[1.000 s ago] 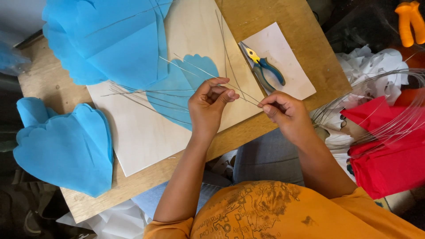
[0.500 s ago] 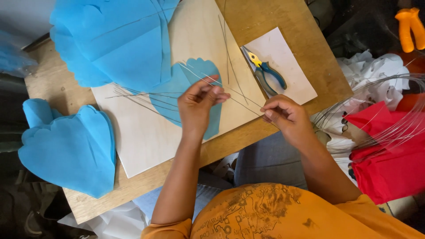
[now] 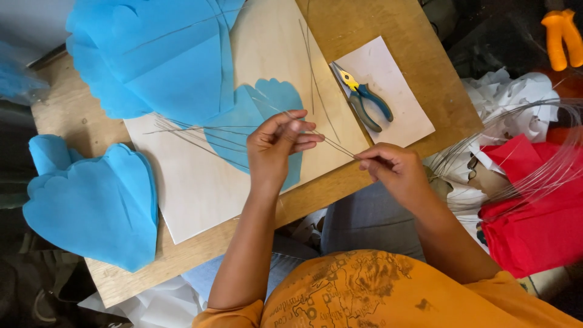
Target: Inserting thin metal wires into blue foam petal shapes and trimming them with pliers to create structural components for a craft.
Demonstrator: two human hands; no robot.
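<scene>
My left hand (image 3: 276, 147) and my right hand (image 3: 388, 167) pinch the same thin metal wire (image 3: 331, 143), stretched between them over the near edge of a wooden table (image 3: 388, 36). Under the left hand lies a scalloped blue paper petal (image 3: 243, 130) on a pale board (image 3: 194, 176), with several more thin wires fanned out to its left. Blue-and-yellow pliers (image 3: 363, 97) rest on a white sheet (image 3: 395, 103) just beyond the right hand.
Large blue paper sheets (image 3: 158, 54) cover the table's far left. A stack of blue petals (image 3: 91, 200) overhangs the left edge. To the right are red paper (image 3: 534, 225), crumpled white paper (image 3: 504, 97), coiled wire (image 3: 534, 140) and an orange tool (image 3: 562, 36).
Both hands have shifted slightly along the wire, staying pinched on it. The camera view has drifted a little, so the table sits differently in frame.
</scene>
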